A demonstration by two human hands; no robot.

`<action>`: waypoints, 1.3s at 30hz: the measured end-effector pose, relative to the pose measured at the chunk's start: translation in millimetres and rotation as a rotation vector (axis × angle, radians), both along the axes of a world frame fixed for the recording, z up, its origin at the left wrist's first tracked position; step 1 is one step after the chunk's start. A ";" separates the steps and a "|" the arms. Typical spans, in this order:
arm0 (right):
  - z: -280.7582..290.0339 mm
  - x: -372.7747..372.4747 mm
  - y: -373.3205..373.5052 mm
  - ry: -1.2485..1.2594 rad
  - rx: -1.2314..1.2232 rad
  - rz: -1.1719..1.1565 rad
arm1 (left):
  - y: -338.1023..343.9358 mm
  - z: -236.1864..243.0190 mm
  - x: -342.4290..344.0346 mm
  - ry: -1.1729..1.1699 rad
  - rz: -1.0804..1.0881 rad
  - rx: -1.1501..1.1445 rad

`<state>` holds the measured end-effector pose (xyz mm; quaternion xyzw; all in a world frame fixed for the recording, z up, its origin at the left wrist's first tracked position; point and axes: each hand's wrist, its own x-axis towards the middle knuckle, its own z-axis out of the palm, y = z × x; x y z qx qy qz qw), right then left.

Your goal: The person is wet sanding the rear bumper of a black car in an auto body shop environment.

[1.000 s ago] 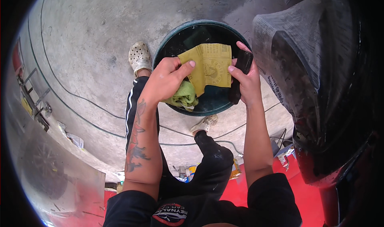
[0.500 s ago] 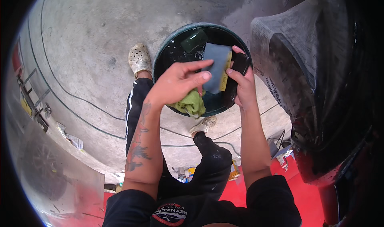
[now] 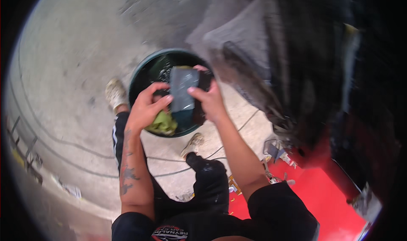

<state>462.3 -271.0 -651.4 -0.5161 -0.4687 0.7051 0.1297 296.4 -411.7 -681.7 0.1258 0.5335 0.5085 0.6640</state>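
Note:
My right hand (image 3: pixel 205 99) grips a black block (image 3: pixel 204 79) with a grey sheet (image 3: pixel 182 88), its thumb pressing on the sheet's wet-looking face; a thin yellow edge shows at the top. My left hand (image 3: pixel 150 105) is just left of the sheet, fingers bent above a crumpled green cloth (image 3: pixel 163 124); what its lower fingers hold is hidden. Both hands are over a dark green round bucket (image 3: pixel 135 71) with water in it. The frame is somewhat blurred.
A dark vehicle body (image 3: pixel 305 71) with masking paper (image 3: pixel 237 29) rises at the right. Hoses (image 3: pixel 89 149) cross the concrete floor (image 3: pixel 76 50) round my shoes (image 3: pixel 114 92). Scattered items (image 3: pixel 277 152) lie near a red surface (image 3: pixel 305 190) at lower right, and a metal frame (image 3: pixel 25 147) at left.
The sheet has turned from yellow printed side to grey side against the block. My left hand has let go of its edge. The view has swung, shifting bucket and hands left and down.

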 end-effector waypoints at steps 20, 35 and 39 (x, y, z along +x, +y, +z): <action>319.7 -17.7 6.5 -0.676 1.150 0.479 | 15.2 174.0 -23.0 -0.091 0.297 0.142; 393.5 18.5 -31.5 -0.686 1.066 0.423 | 190.4 268.2 -75.7 0.042 0.265 0.162; 421.7 51.1 -91.1 -0.772 0.901 0.317 | 232.4 275.8 -63.5 0.604 -0.035 0.067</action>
